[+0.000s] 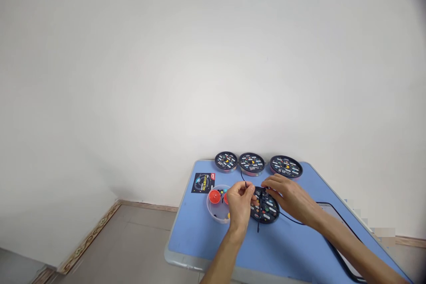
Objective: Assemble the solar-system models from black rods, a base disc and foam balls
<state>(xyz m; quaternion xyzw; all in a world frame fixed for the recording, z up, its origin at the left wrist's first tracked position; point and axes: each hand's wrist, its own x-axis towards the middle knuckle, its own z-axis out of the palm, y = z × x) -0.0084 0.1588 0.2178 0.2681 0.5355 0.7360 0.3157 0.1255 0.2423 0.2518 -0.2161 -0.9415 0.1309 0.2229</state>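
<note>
Both hands work close together above a round black disc (pixel 271 215) printed with small coloured planets and white labels. My left hand (pixel 240 204) is closed in a pinch; a thin black piece (pixel 246 183) shows at its fingertips. A slim black rod (pixel 259 217) stands across the disc and reaches past its near edge. My right hand (pixel 293 197) curls over the top of this rod, fingertips closed around small black parts that I cannot make out clearly. Left of my left hand is a clear plastic tub (pixel 212 214) with red cups (pixel 214 196) and small coloured balls in it.
Three similar round discs (pixel 226 160) (pixel 252 163) (pixel 286 167) stand along the back of the blue table (pixel 193 239), near the white wall. A black printed card (pixel 203 183) lies at the left. A black-framed tablet (pixel 342 235) is under my right forearm. A black cable (pixel 293 219) runs beside the disc.
</note>
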